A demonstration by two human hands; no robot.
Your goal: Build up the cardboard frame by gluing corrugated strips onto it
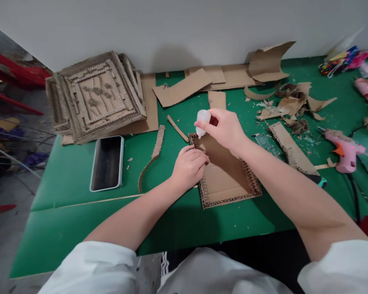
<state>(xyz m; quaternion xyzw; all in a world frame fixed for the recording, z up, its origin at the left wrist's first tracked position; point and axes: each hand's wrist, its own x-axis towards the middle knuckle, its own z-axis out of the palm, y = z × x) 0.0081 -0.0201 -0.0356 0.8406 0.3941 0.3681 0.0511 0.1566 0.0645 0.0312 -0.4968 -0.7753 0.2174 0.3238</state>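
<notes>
My right hand [228,128] pinches a small translucent white squeeze bottle [203,118] with its tip pointing down. The tip is over the far left corner of a rectangular cardboard panel [225,179], whose raised border is made of corrugated strips. My left hand [190,165] is closed over the panel's left border, its fingers curled; what lies under the fingertips is hidden. A curved corrugated strip [153,157] lies left of that hand, and a thin cardboard sliver [178,128] rests just beyond it.
At the back left is a stack of cardboard frames [98,94]; a phone [107,163] lies before it. Cardboard pieces [184,87] line the wall. Torn scraps [291,100], a cardboard strip [291,149] and a pink glue gun [346,151] with cords are on the right.
</notes>
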